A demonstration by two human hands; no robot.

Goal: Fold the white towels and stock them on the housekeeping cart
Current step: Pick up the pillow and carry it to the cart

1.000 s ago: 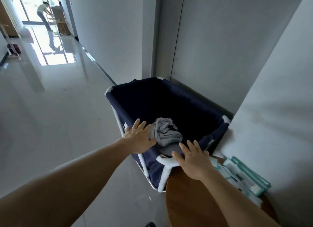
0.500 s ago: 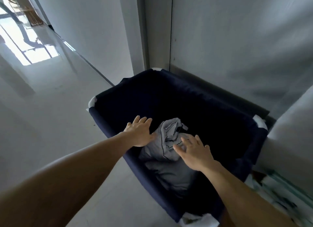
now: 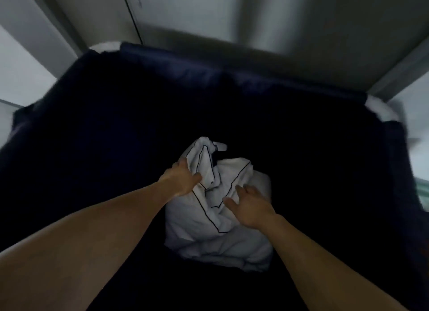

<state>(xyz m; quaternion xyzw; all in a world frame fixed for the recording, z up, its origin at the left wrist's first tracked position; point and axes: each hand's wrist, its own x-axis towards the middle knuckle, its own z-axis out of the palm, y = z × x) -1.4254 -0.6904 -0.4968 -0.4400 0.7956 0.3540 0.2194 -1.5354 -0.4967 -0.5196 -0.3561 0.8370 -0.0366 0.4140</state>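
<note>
A crumpled heap of white towels (image 3: 216,236) with a thin dark trim line lies at the bottom of a deep navy fabric bin (image 3: 176,69). Both my arms reach down into the bin. My left hand (image 3: 180,179) grips a raised fold at the heap's upper left, thumb pressed into the cloth. My right hand (image 3: 251,207) lies on the heap's right side with its fingers spread over the fabric.
The bin has white frame corners at the back left (image 3: 102,47) and at the right (image 3: 380,109). A grey wall (image 3: 255,11) rises directly behind it. Pale floor (image 3: 21,62) shows to the left.
My view has dropped and moved in over the bin. Both hands went from above the rim down to the towels, and the left hand has taken hold of a fold.
</note>
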